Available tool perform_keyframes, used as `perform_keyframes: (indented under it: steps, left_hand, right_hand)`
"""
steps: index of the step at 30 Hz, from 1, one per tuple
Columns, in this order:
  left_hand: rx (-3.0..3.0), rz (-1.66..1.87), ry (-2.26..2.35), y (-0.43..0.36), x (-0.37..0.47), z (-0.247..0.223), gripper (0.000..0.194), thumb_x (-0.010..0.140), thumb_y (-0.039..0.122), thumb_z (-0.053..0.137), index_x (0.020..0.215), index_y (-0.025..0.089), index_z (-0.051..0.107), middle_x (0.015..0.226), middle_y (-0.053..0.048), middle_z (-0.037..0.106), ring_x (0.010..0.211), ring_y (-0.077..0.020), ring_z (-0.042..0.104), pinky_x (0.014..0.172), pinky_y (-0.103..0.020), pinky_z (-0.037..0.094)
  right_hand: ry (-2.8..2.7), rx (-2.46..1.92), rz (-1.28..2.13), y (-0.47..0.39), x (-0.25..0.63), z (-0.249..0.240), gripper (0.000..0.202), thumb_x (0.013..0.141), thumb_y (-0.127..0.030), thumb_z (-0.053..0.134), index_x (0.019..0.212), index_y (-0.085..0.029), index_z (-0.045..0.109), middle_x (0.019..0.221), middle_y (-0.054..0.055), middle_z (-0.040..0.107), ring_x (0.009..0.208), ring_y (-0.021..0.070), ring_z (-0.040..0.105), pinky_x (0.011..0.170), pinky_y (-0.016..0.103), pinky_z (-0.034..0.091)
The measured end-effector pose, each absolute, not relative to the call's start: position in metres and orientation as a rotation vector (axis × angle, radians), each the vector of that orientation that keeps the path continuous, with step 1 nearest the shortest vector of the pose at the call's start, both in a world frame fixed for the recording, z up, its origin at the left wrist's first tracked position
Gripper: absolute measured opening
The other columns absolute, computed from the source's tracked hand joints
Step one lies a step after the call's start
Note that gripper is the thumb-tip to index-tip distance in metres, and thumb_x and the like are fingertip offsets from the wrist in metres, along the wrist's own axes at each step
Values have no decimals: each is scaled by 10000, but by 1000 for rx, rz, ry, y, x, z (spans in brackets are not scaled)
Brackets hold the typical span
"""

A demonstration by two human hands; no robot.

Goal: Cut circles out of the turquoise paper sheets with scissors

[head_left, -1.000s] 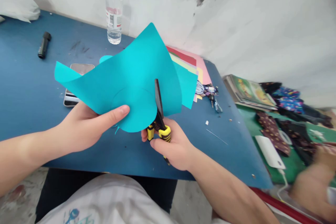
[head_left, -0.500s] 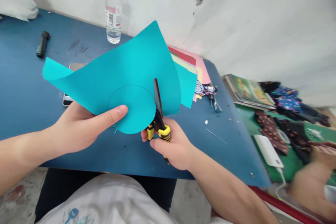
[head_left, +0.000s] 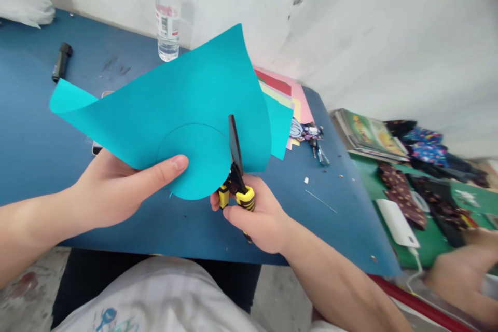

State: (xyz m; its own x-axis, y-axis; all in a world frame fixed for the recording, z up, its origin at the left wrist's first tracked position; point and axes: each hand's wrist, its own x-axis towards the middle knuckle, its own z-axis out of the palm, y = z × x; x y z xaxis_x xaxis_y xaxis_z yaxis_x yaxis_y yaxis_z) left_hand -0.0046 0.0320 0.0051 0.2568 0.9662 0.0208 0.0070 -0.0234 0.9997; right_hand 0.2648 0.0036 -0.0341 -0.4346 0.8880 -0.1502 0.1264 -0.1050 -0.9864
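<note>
My left hand (head_left: pixel 120 187) pinches a curled turquoise sheet of paper (head_left: pixel 194 83), thumb on top and the other fingers hidden beneath. A circle is drawn on the sheet, and its lower right edge is cut along the line. Black-and-yellow scissors (head_left: pixel 238 181) are held in my right hand (head_left: pixel 260 218), fingers wrapped round the handles. One dark blade lies over the paper at the circle's right side, pointing away from me; the other blade is hidden below the sheet.
A water bottle (head_left: pixel 168 26) stands by the wall, a black cylinder (head_left: pixel 62 62) to its left. Coloured papers (head_left: pixel 299 104) and a keychain (head_left: pixel 311 132) lie right of the sheet. On the green table are books (head_left: pixel 369 135), a white power bank (head_left: pixel 397 223) and another person's arm (head_left: pixel 459 275).
The sheet has shifted slightly, its left corner moving further left and its top corner up and right. Both hands keep their hold. The other person's hand at the far right has moved down.
</note>
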Motion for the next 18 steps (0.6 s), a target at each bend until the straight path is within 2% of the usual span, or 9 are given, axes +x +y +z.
perform_keyframes:
  steps: [7,12,18]
  left_hand:
    - [1283,1125,998,28,-4,4,578,857,291,1052,1400,381,875,1373,68,887,1452,-388,779,1264,-451,694]
    - [1256,1139,981,29,-3,4,590,860,288,1062,1411,383,875,1357,53,894,1410,-376,803,1203,-429,731]
    - [1271,1142,969,29,-4,7,566,885,274,1051,1410,393,875,1356,63,893,1456,-367,782,1226,-397,713]
  right_hand:
    - [-1545,-1148,1615,4,264,-33,234,742,-78,753,901,-249,758,893,2,761,832,232,718,769,367,605]
    - [-1541,-1144,1629,3,264,-32,243,732,-75,759,904,-247,746,894,-1,753,824,225,706,759,362,595]
    - [-1538,-1173,1646,3,264,-29,230,734,-85,756,898,-244,741,890,2,745,823,224,694,751,358,585]
